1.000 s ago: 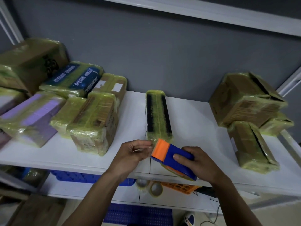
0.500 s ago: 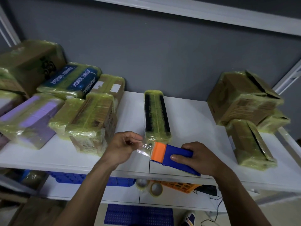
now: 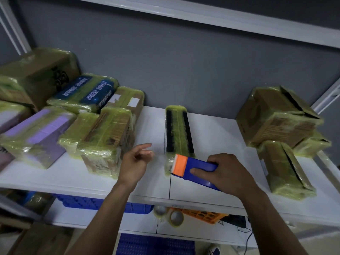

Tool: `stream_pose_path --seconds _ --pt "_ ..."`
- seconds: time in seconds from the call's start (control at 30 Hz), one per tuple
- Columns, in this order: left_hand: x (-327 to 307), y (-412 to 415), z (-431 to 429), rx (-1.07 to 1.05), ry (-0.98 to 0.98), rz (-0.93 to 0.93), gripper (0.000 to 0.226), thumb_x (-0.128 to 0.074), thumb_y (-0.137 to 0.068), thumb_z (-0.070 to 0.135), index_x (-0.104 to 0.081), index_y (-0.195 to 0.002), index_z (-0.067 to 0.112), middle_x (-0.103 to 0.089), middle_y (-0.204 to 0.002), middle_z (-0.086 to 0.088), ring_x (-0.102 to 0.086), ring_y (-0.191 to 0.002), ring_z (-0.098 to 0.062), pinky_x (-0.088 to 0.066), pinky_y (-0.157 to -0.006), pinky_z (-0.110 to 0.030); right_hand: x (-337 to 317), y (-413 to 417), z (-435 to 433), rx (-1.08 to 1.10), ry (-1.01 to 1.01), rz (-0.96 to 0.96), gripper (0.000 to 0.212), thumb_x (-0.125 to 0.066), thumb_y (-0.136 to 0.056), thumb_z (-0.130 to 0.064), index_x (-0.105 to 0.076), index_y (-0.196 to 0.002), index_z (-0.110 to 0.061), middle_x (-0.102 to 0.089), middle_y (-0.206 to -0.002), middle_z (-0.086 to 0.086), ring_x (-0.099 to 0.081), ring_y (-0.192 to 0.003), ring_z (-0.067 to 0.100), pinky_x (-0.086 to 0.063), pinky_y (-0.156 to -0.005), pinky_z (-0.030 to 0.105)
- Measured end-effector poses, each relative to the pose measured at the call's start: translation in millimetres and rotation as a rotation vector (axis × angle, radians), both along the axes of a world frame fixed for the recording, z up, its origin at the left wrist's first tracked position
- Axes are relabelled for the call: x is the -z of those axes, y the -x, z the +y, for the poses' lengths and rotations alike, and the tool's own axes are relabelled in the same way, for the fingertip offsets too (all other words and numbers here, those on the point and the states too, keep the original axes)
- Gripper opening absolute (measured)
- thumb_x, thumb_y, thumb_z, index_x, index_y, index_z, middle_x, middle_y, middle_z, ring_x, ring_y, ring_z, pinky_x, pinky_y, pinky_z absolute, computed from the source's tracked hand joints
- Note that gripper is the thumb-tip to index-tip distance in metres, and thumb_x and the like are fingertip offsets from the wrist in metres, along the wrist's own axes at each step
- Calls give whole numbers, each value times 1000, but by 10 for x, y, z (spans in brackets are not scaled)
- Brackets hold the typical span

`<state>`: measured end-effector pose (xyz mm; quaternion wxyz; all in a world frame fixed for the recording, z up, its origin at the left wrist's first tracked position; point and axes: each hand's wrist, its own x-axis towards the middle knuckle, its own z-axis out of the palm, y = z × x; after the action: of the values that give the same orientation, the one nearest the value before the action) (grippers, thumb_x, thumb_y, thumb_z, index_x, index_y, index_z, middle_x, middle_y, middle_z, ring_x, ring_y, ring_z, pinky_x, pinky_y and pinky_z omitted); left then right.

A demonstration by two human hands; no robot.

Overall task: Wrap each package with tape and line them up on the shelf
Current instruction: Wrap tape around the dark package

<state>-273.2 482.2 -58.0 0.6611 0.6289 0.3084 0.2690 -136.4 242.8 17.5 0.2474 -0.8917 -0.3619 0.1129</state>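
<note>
A narrow black package (image 3: pixel 178 129) wrapped in yellowish tape lies lengthwise in the middle of the white shelf (image 3: pixel 217 137). My right hand (image 3: pixel 228 172) grips a blue tape dispenser (image 3: pixel 200 167) whose orange front sits at the package's near end. My left hand (image 3: pixel 136 162) is just left of that end, index finger stretched out. Its other fingers pinch the end of a faint, blurred strip of clear tape (image 3: pixel 159 157) running to the dispenser.
Several wrapped packages crowd the shelf's left side, the nearest a brown one (image 3: pixel 103 140). Three more sit at the right (image 3: pixel 276 116). On the lower shelf are a blue crate (image 3: pixel 103 204), tape rolls (image 3: pixel 176 218) and an orange basket (image 3: pixel 204 215).
My left hand has moved left, away from the dispenser, drawing out tape. My right hand has brought the dispenser up to the black package's near end.
</note>
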Motion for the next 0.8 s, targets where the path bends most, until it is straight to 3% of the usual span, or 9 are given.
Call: stream_pose_path --seconds 0.07,0.13,0.27,0.33,0.5,0.63,0.73,0.8 --pt "37 -18 19 -11 109 -4 32 -68 -94 2 -73 -114 25 -75 -82 7 -71 -90 -2 -52 -87 -18 -23 2 86 12 48 -61 53 -69 -71 -81 -61 -74 -28 -68 -69 -15 -69 -68 4 -56 -65 22" --pt "74 -27 9 -3 105 -4 35 -72 -91 4 -71 -120 24 -74 -86 2 -69 -88 1 -52 -85 -12 -58 -7 168 30 94 -96 54 -69 -71 -81 -60 -76 -28 -67 -74 -13 -68 -69 7 -57 -67 24" --pt "149 -112 -74 -29 68 -1 40 -66 -90 -13 -65 -126 3 -67 -95 -16 -67 -73 6 -51 -70 -7 -88 -29 328 75 205 -144 56 -70 -71 -82 -56 -80 -28 -60 -76 -13 -62 -69 6 -47 -59 22" --pt "200 -190 -109 -37 95 17 39 -65 -90 -14 -64 -127 -1 -66 -95 -17 -67 -71 5 -50 -67 -6 -93 -55 398 81 274 -168 59 -70 -70 -83 -57 -86 -28 -55 -75 -14 -58 -68 6 -42 -57 21" --pt "290 -359 -205 -5 69 122 48 -75 -90 7 -61 -137 10 -68 -105 4 -65 -91 1 -48 -74 -6 -85 -146 488 103 339 -169 66 -72 -66 -85 -56 -93 -27 -52 -74 -15 -52 -64 5 -39 -54 21" --pt "326 -456 -194 -17 16 198 63 -80 -87 25 -53 -144 23 -48 -129 13 -46 -119 -2 -42 -94 -17 -70 -213 489 117 346 -115 68 -73 -66 -83 -59 -99 -25 -54 -76 -15 -58 -68 8 -48 -61 23" --pt "373 -463 -267 -132 -121 109 37 -80 -87 14 -65 -121 16 -62 -113 3 -61 -98 -12 -47 -74 -9 -62 -252 482 111 339 -74 67 -75 -67 -81 -59 -100 -25 -55 -77 -16 -62 -73 10 -53 -67 24" --pt "435 -432 -391 -144 -178 -22 18 -70 -93 5 -71 -108 15 -69 -102 3 -66 -92 -9 -50 -75 -14 -43 -278 478 106 337 -55 68 -75 -67 -81 -62 -100 -23 -58 -78 -15 -64 -75 10 -55 -68 25"
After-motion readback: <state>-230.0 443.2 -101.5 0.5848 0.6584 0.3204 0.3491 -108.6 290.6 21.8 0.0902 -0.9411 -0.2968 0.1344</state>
